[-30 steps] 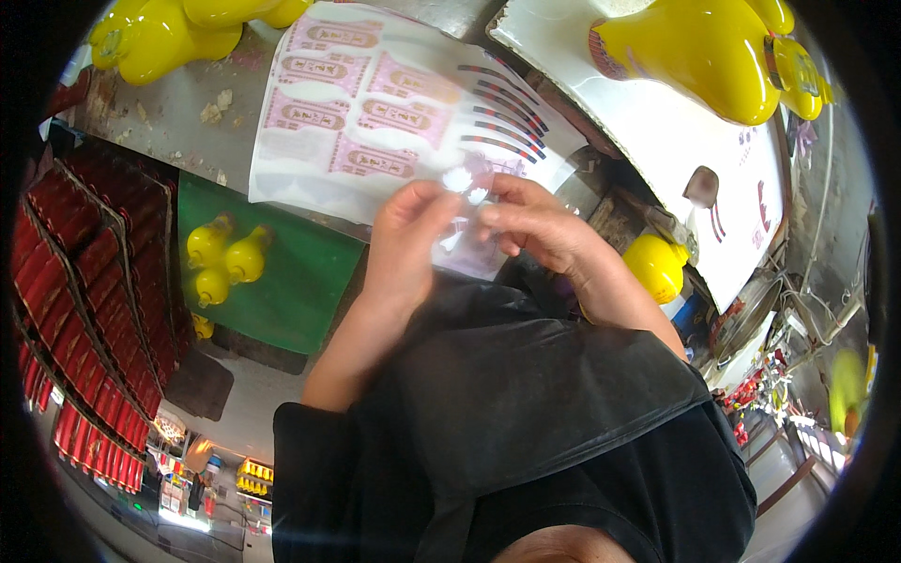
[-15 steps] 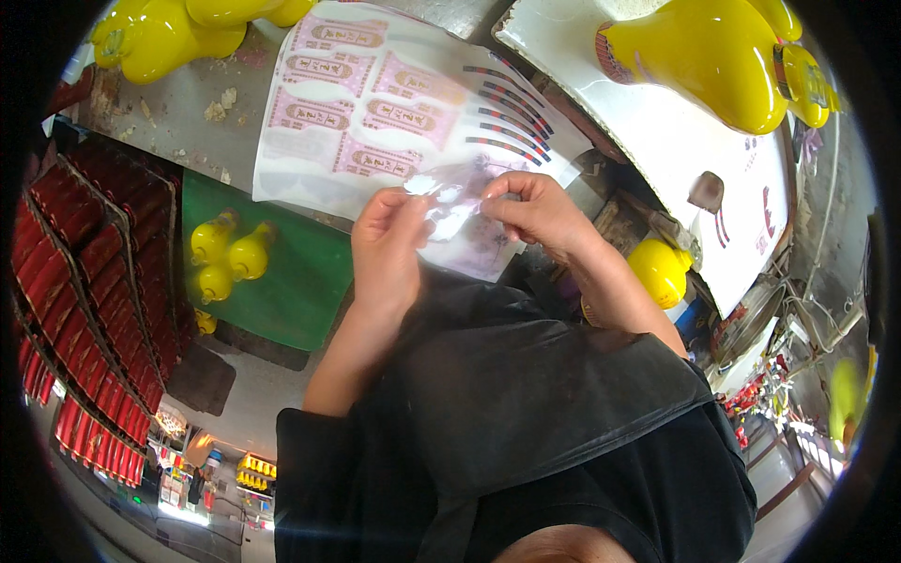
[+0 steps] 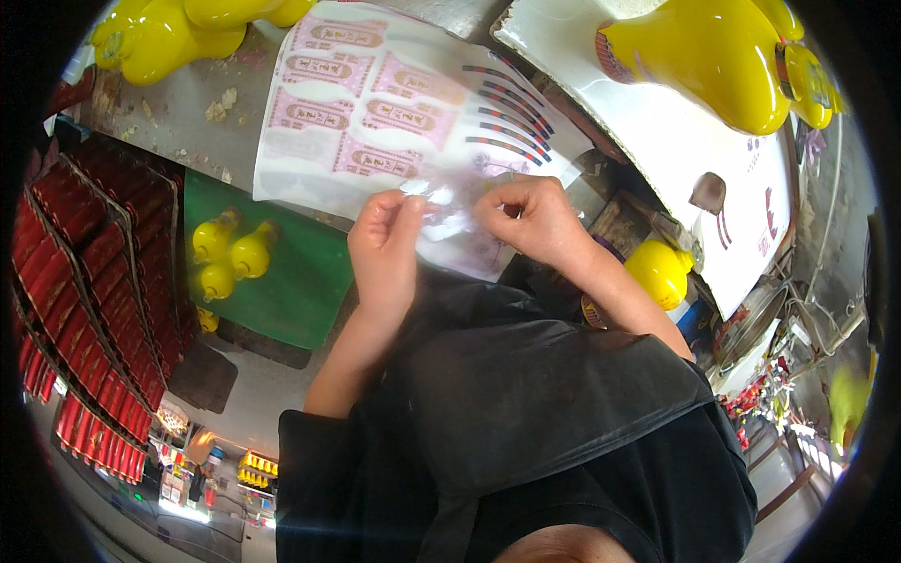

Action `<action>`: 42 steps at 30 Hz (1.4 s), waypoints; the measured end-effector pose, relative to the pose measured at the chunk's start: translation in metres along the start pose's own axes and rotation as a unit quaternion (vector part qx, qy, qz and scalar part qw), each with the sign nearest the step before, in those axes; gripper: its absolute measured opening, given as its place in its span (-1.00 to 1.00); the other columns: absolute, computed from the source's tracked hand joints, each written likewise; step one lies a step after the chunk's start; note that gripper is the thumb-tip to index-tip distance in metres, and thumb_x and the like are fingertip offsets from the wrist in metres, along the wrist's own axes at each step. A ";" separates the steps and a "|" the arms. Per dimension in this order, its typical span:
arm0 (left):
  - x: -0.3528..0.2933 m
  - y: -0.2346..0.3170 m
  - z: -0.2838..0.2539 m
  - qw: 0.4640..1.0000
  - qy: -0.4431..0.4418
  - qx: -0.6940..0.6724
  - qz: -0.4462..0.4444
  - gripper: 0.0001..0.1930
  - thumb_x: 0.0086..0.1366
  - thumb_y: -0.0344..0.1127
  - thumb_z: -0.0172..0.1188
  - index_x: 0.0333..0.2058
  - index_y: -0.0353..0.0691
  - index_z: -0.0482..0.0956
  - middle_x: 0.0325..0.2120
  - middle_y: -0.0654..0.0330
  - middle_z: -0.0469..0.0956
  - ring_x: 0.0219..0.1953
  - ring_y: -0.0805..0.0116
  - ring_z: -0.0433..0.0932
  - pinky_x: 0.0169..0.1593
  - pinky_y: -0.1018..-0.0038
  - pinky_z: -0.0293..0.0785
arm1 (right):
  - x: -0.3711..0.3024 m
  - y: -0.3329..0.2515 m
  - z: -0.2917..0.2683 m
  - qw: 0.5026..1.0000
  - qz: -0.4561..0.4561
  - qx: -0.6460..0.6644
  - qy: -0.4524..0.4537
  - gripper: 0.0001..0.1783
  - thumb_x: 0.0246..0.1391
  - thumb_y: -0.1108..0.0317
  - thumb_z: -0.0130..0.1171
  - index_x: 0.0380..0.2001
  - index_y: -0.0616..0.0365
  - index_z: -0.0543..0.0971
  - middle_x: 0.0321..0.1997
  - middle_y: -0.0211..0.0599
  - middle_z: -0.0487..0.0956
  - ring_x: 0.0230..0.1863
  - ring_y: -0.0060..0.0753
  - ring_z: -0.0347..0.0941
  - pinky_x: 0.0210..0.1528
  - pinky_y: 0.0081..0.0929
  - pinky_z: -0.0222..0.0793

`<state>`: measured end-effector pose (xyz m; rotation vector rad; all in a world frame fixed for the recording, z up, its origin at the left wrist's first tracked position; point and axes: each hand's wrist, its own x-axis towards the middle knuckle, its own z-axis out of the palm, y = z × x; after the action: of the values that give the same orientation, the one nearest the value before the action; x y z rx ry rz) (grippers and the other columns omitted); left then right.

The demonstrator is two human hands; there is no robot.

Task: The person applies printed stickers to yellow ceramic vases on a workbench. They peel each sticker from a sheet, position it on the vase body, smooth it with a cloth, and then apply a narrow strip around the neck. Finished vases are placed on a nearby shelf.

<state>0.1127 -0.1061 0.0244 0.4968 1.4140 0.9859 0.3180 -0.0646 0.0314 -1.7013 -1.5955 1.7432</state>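
A clear, glossy film [image 3: 447, 223] with bright glare stretches between my two hands in front of my chest. My left hand [image 3: 385, 235] pinches its left side between thumb and fingers. My right hand [image 3: 537, 218], fingers curled and closed, is at the film's right side. Glare and transparency blur the film's edges. Beneath and beyond it, a white sheet of decals [image 3: 282, 159] lies on the table, printed with pink and gold label shapes [image 3: 324, 70] and several dark curved strips [image 3: 511, 111].
Large glossy yellow gourd-shaped vessels [image 3: 699, 56] lie at the upper right on a white board [image 3: 648, 122], with more [image 3: 169, 42] at the upper left. Smaller yellow gourds [image 3: 251, 253] rest on a green surface [image 3: 310, 291]. Racked red pieces [image 3: 94, 253] fill the left side.
My right hand has shifted slightly downward, and its fingers are more curled. The film's glare has changed shape. My left hand has moved only a little.
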 end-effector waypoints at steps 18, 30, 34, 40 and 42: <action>0.000 -0.006 -0.003 0.996 0.013 0.038 0.082 -0.87 0.48 -0.44 0.17 -0.08 -0.34 0.52 -0.22 0.23 0.62 -0.22 0.56 0.56 -0.11 0.59 0.49 | 0.006 -0.001 0.012 0.969 0.100 0.198 -0.108 -0.78 -0.05 0.27 0.45 -0.38 0.18 0.70 -0.48 -0.35 0.67 -0.45 -0.57 0.50 -0.32 -0.50 0.45; 0.002 -0.003 0.002 0.996 0.037 -0.080 0.035 -0.76 0.47 -0.45 0.18 0.06 -0.34 0.54 -0.16 0.20 0.63 -0.16 0.54 0.58 -0.07 0.56 0.52 | 0.006 -0.009 0.030 0.964 0.060 0.243 -0.086 -0.83 0.04 0.37 0.47 -0.39 0.15 0.64 -0.49 -0.58 0.57 -0.51 -0.75 0.38 -0.47 -0.65 0.30; 0.002 -0.004 0.004 0.995 0.038 -0.094 0.025 -0.76 0.46 -0.45 0.18 0.05 -0.33 0.56 -0.17 0.21 0.63 -0.19 0.54 0.57 -0.10 0.56 0.52 | 0.006 -0.013 0.028 0.916 0.150 0.330 -0.173 -0.76 0.02 0.27 0.48 -0.43 0.21 0.66 -0.51 -0.52 0.58 -0.46 -0.67 0.42 -0.35 -0.57 0.38; 0.005 0.000 -0.001 0.995 0.044 -0.083 0.042 -0.75 0.45 -0.44 0.20 0.06 -0.34 0.56 -0.18 0.23 0.63 -0.19 0.56 0.55 -0.09 0.57 0.50 | 0.010 -0.016 0.016 0.904 0.237 0.321 -0.156 -0.72 0.08 0.18 0.44 -0.30 0.19 0.70 -0.50 -0.51 0.58 -0.50 -0.74 0.40 -0.52 -0.68 0.23; 0.003 0.000 0.000 0.994 0.032 -0.093 0.040 -0.72 0.47 -0.40 0.19 0.09 -0.38 0.54 -0.20 0.26 0.63 -0.20 0.60 0.52 -0.08 0.59 0.46 | 0.009 -0.017 0.017 0.876 0.211 0.380 -0.209 -0.68 0.09 0.16 0.44 -0.24 0.18 0.70 -0.48 -0.50 0.59 -0.49 -0.74 0.41 -0.53 -0.70 0.21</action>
<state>0.1121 -0.1036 0.0224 0.3890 1.3519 1.1946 0.2930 -0.0600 0.0347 -1.3605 -0.4567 2.6095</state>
